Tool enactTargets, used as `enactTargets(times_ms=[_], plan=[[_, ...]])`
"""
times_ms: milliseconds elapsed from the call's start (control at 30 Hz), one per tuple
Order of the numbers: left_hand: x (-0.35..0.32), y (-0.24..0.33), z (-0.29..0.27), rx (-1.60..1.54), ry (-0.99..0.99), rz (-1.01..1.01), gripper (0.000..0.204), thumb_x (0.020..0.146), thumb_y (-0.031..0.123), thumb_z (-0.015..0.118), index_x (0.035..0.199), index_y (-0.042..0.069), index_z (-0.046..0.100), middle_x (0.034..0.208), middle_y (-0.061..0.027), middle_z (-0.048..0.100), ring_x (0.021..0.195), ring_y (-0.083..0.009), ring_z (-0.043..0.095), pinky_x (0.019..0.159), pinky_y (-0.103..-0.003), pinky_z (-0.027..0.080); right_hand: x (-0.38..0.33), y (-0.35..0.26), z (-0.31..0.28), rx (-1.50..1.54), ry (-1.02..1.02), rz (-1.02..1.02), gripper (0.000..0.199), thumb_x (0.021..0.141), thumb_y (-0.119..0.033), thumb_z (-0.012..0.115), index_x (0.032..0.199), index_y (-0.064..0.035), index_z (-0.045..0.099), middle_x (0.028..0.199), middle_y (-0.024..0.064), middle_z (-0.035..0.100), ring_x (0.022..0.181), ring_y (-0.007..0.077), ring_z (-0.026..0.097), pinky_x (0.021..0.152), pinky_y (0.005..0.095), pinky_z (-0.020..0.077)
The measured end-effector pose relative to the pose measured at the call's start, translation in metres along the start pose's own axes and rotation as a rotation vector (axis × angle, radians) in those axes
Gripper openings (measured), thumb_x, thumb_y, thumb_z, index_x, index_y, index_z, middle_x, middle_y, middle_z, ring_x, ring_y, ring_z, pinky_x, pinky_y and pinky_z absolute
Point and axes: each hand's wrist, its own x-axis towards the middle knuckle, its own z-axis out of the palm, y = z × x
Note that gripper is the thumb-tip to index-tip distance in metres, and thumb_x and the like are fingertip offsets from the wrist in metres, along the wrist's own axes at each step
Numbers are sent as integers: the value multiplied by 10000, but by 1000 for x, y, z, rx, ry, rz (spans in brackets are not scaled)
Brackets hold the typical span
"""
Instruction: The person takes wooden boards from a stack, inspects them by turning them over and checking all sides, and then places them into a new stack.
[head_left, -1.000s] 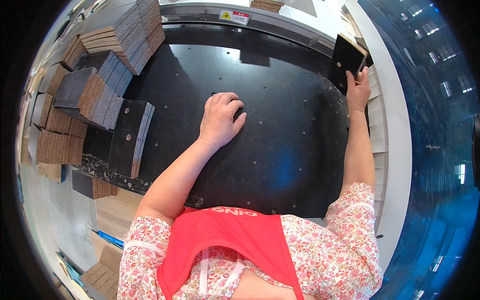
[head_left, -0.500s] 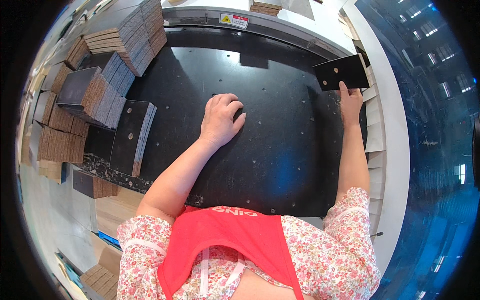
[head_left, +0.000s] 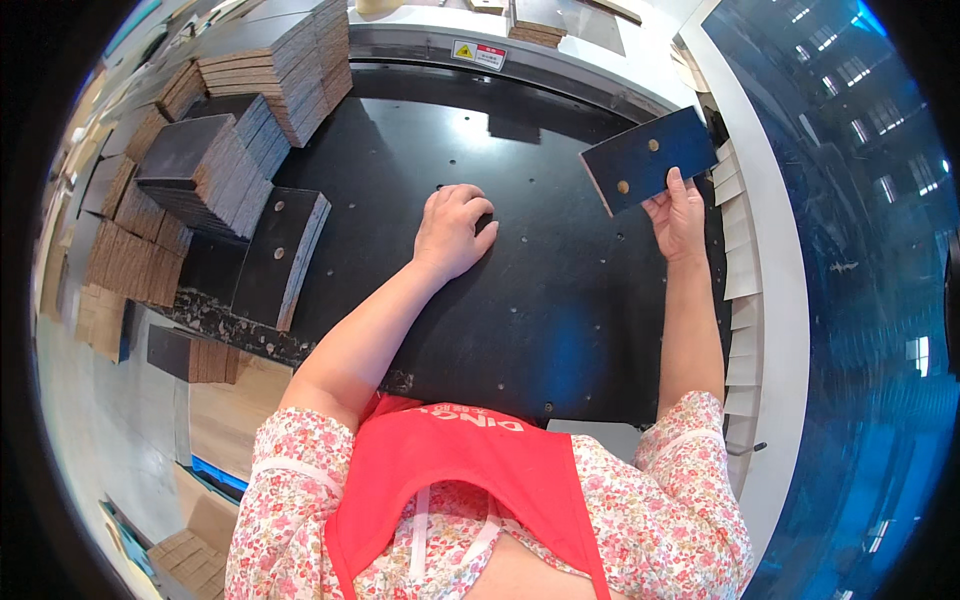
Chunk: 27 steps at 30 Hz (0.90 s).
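Note:
In my right hand [head_left: 679,220] is a dark rectangular chipboard panel [head_left: 640,172] with two round holes; the thumb lies on its face and the fingers go behind it. The panel is raised and tilted over the right side of a black work table [head_left: 500,320]. My left hand [head_left: 452,232] rests on the middle of the table, fingers loosely bent and thumb apart, holding nothing. Left of it lies a short stack of similar dark panels, the top panel [head_left: 268,262] showing two round holes.
Taller stacks of chipboard panels [head_left: 310,90] crowd the table's left side. A pale machine rail [head_left: 420,45] with a warning label [head_left: 478,55] runs along the far edge. White strips [head_left: 742,250] and a curved white frame [head_left: 790,330] border the right, beside a blue reflective surface [head_left: 870,300].
My right hand has brought the panel left and a little nearer, turning it so its left end dips. My left hand stays on the table. The view has shifted slightly.

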Motion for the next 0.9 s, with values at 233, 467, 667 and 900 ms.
enactTargets(times_ms=[233, 467, 667, 900], plan=[[-36, 4, -16, -181, -11, 4, 163, 792, 177, 736, 917, 84, 690, 1058, -79, 660, 1095, -294, 579, 986, -441, 437, -35, 13, 44, -116, -134, -11, 278, 1009, -304, 594, 1165, -73, 592, 888, -29, 651, 669, 67, 573, 571, 217, 443], [-86, 16, -64, -230, -115, -59, 183, 836, 158, 721, 983, 62, 672, 1041, -111, 663, 1060, -300, 595, 947, -417, 465, -34, 0, 88, -551, -260, -225, 374, 1000, -197, 598, 1295, 33, 584, 1067, 69, 700, 865, 115, 634, 760, 267, 503], [-111, 3, -73, -181, -4, -67, 174, 816, 145, 723, 959, 56, 681, 1023, -96, 666, 1039, -290, 602, 939, -403, 467, 7, -51, 100, -2097, -232, -993, 249, 914, -184, 597, 1132, -105, 687, 925, 32, 700, 924, 225, 631, 793, 406, 479], [-108, 7, -71, -133, 47, -27, 158, 799, 146, 728, 931, 69, 688, 986, -80, 661, 1009, -284, 604, 919, -404, 471, 17, 1, 47, -2621, -635, -897, 152, 885, -204, 579, 856, -165, 723, 842, -27, 699, 963, 173, 594, 795, 362, 414]])
